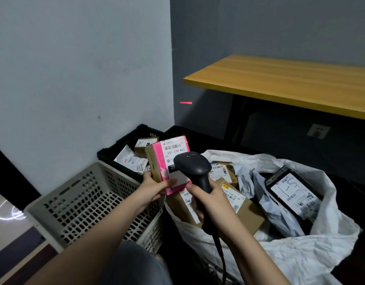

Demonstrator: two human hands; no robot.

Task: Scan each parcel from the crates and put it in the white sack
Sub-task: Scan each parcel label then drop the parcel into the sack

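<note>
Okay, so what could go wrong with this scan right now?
The red laser line lands on the wall, not on the pink parcel that the left hand holds, so the scan may miss. The scanner in the right hand also covers part of the label.

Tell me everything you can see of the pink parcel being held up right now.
The small pink-wrapped box parcel stands nearly upright, tilted slightly, above the gap between the crates and the white sack. Its brown cardboard side faces left. A white shipping label with a barcode and "231-239-K01" covers the front, with a black band lower down. The left hand grips its bottom edge, thumb across the front. The black handheld scanner in the right hand overlaps its lower right; contact cannot be told.
</note>
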